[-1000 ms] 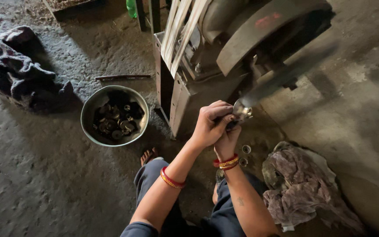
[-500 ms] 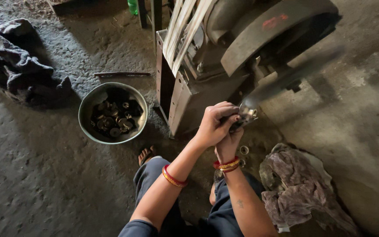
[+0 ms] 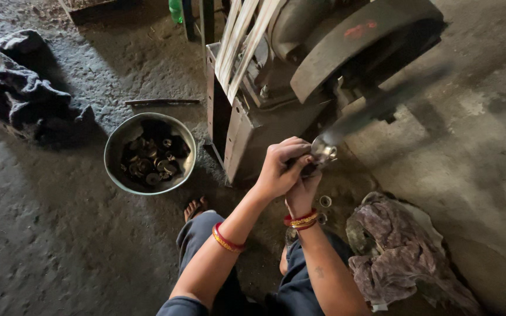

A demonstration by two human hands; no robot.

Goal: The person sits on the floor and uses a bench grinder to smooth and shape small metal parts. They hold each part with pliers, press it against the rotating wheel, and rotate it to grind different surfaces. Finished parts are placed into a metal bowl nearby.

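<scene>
My left hand and my right hand are clasped together around a small shiny metal part, which they press against the blurred spinning wheel of a heavy grey machine. The left hand lies on top; the right sits under it, mostly hidden. Both wrists carry red and gold bangles. A small metal ring lies on the floor just below my hands.
A round metal bowl with several dark metal parts stands on the floor to the left. A dark cloth heap lies far left, a crumpled greyish rag at the right. A thin rod lies behind the bowl.
My hands stay clasped on the part at the wheel; the view has shifted slightly, with little else differing.
</scene>
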